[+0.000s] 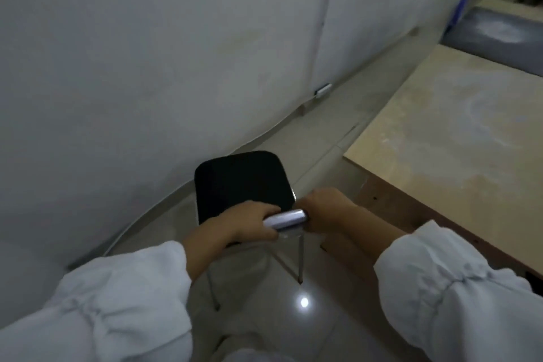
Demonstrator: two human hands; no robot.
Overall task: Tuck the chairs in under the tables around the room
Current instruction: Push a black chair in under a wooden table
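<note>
A chair with a black seat point(242, 181) and thin metal legs stands on the tiled floor between the wall and a table. Its backrest top point(286, 218) shows as a shiny silver bar nearest me. My left hand point(249, 222) grips the left end of that bar. My right hand point(326, 210) grips its right end. The light wooden table point(446, 132) lies to the right of the chair, its near-left corner close to my right hand. The chair is outside the table, beside its left edge.
A grey-white wall point(147, 53) runs close along the left and behind the chair. A dark grey surface point(496, 32) lies beyond the table at top right. A narrow strip of tiled floor point(323, 126) runs between wall and table.
</note>
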